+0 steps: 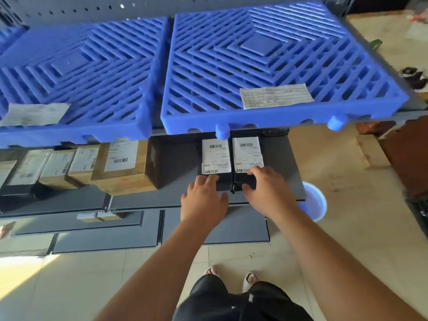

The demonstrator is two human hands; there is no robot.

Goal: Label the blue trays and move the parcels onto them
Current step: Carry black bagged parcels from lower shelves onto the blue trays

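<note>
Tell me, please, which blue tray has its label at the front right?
The right blue tray; the left blue tray has its label at the front left instead.

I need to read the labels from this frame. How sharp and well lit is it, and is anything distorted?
Head view: the right tray label is soft, its print unreadable; the left tray label and cardboard parcels are smeared by blur; barcodes on the black parcels show, fine text does not; the wide lens bows the shelf edge; a sun patch glares lower left.
</note>
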